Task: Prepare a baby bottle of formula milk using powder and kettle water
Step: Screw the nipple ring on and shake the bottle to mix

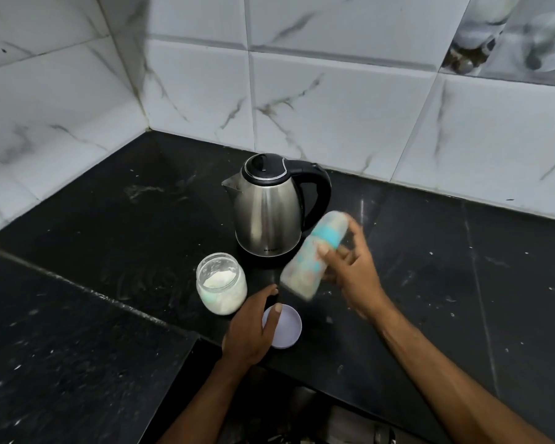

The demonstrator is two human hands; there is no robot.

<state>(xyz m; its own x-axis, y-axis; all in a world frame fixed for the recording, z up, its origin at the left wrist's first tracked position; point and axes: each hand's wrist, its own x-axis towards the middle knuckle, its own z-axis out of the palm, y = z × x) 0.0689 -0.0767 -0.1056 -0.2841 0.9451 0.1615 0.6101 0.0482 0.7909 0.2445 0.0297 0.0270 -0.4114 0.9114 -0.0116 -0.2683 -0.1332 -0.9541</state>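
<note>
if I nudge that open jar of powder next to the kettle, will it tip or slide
The jar looks squat and wide, so it would probably slide on the smooth black counter rather than tip. It seems only part full, so likely light. With its lid off, a hard knock could spill powder.

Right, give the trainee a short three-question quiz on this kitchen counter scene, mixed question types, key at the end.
1. True or false: the powder jar has its lid screwed on.
2. Which hand holds the baby bottle? A) left hand B) right hand C) neither
3. Fill in: the left hand rests partly over the pale round ____ lying flat on the counter.

Key
1. False: the jar is open, with white powder visible inside.
2. B: the right hand grips the blurred, tilted bottle beside the kettle, whose own lid is closed.
3. Lid.
</note>
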